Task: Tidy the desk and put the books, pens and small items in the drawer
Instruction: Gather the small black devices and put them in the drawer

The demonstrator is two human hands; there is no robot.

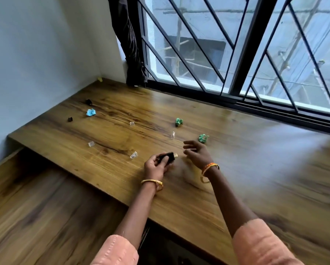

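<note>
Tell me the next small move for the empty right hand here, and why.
Probably reach for the nearest green paper wad or the clear cap. The right hand hovers open just short of both, while the left hand already holds a small black item.

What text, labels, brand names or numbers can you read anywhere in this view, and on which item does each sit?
None can be read.
Black item held in the left hand: no print can be made out; too small and blurred.
Crumpled green papers and blue paper: no legible writing.
Clear small pieces on the desk: unmarked as far as visible.
</note>
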